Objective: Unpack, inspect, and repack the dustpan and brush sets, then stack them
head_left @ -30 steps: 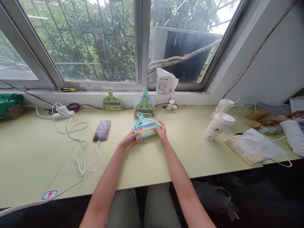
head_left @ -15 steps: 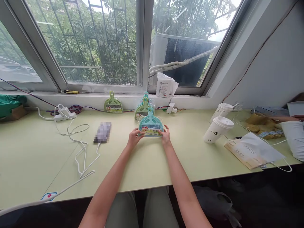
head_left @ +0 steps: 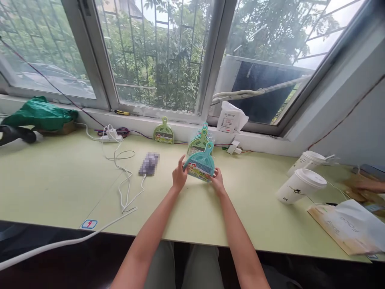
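Observation:
A light blue dustpan and brush set [head_left: 202,161] in clear wrapping stands tilted between my hands, its looped handle pointing up. My left hand [head_left: 179,176] grips its left edge, and my right hand [head_left: 217,180] has the lower right corner between thumb and fingers. Just behind it a stack of similar dustpan sets, a green one [head_left: 199,140] in front, leans at the window ledge and is partly covered by the blue set. Another green dustpan set [head_left: 164,132] stands apart to the left, against the wall.
Left of my arms lie a blurred-out device [head_left: 149,163] on a white cable and a power strip [head_left: 111,135]. Two white paper cups [head_left: 300,185] and a tissue pack [head_left: 337,228] are at the right. Another person's hand [head_left: 373,185] shows at the far right edge.
The camera view has turned and tilted, shifting the scene. The blue dustpan set now leans clockwise in my hands, and my left hand sits higher on its side.

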`<action>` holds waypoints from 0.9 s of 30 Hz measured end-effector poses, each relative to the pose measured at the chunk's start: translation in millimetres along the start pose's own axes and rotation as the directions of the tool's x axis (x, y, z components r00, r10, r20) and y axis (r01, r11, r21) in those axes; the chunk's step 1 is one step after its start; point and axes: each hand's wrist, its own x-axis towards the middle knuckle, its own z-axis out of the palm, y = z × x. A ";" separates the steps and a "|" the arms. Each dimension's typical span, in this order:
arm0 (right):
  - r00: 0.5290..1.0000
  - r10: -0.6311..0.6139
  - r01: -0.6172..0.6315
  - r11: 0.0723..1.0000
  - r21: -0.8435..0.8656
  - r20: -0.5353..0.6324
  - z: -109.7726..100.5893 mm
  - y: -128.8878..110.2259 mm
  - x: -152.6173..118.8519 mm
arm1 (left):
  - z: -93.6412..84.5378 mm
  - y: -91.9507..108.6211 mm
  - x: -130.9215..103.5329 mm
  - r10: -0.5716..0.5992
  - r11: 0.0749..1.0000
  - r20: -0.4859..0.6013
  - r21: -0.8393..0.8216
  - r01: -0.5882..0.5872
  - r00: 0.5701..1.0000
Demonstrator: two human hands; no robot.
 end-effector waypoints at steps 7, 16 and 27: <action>0.978 -0.206 0.184 0.902 -0.392 -0.015 46.2 0.7 12.9 | -14.9 -26.2 10.3 0.021 0.993 -0.156 0.115 -0.002 0.988; 0.933 -0.357 0.333 0.811 -0.480 0.044 197.0 15.5 121.8 | -40.0 -63.0 31.7 -0.262 0.965 -0.262 -0.038 0.261 0.929; 0.899 -0.435 0.374 0.825 -0.423 -0.054 296.3 69.7 213.9 | -17.1 -60.7 40.6 -0.335 0.940 -0.180 -0.125 0.316 0.925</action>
